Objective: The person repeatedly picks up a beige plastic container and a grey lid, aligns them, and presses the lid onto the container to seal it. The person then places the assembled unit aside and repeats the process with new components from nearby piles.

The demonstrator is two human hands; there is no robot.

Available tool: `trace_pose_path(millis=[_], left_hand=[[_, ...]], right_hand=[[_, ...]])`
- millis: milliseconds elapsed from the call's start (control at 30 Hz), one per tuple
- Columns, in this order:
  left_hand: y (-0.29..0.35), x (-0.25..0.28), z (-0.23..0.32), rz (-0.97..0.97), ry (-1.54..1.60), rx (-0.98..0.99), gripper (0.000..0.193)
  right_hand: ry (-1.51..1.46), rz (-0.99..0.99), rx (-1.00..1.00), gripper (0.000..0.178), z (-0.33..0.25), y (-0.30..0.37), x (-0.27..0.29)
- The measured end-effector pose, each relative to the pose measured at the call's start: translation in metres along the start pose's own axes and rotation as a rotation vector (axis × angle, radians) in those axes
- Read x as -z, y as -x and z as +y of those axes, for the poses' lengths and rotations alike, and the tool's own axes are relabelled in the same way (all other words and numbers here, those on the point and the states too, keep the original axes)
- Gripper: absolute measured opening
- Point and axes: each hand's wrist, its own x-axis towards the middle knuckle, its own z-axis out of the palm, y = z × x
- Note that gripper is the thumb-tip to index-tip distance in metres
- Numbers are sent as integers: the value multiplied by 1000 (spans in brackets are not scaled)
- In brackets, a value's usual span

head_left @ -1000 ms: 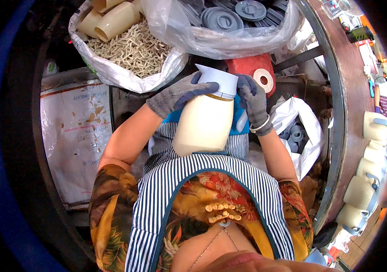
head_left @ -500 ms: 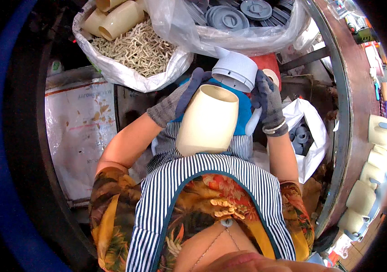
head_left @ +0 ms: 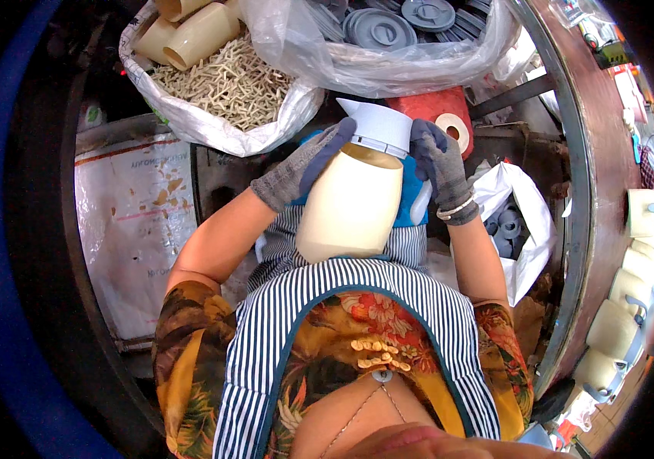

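A cream, barrel-shaped jug body [head_left: 350,210] lies tilted in my lap against the striped apron, its mouth away from me. Over that mouth sits a pale grey-blue spout collar [head_left: 382,128], its pointed lip toward the left. My left hand [head_left: 319,162], in a grey knitted glove with dark palm, grips the collar's left side and lies along the body. My right hand [head_left: 443,164], gloved alike, closes on the collar's right side; its fingertips are partly hidden. Below that hand hangs a pale curved piece [head_left: 422,202], like a handle; its upper end is hidden.
Ahead on the left, a white sack [head_left: 212,126] holds small beige sticks and cream cylinders. Beside it, a clear plastic bag [head_left: 388,73] contains grey round lids. A white bag [head_left: 530,256] of dark grey parts stands right. Finished-looking jugs [head_left: 610,329] line the far right.
The spout collar has come down toward me and slightly left, from above the jug body onto its mouth. Both hands have shifted with it.
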Motion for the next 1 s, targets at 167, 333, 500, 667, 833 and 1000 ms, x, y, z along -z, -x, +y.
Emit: trace_pose_path(millis=[167,333,500,667,833,1000], left_hand=[[1,-2,32,-46,-275,-32,72],[-2,-21,56,73,-304,158,77],[0,-17,47,65,-188,137,69],[-2,-8,31,35,-42,114,67],[9,-2,3,123,-39,78,77],[34,-16,26,252,98,124,67]], right_hand=[[-19,-5,71,31,5,1,-1],[-5,15,84,31,15,-1,1],[129,29,185,34,32,-5,3],[167,21,234,34,37,1,-3],[335,-53,526,35,46,-9,4],[934,551,529,49,46,-45,73]])
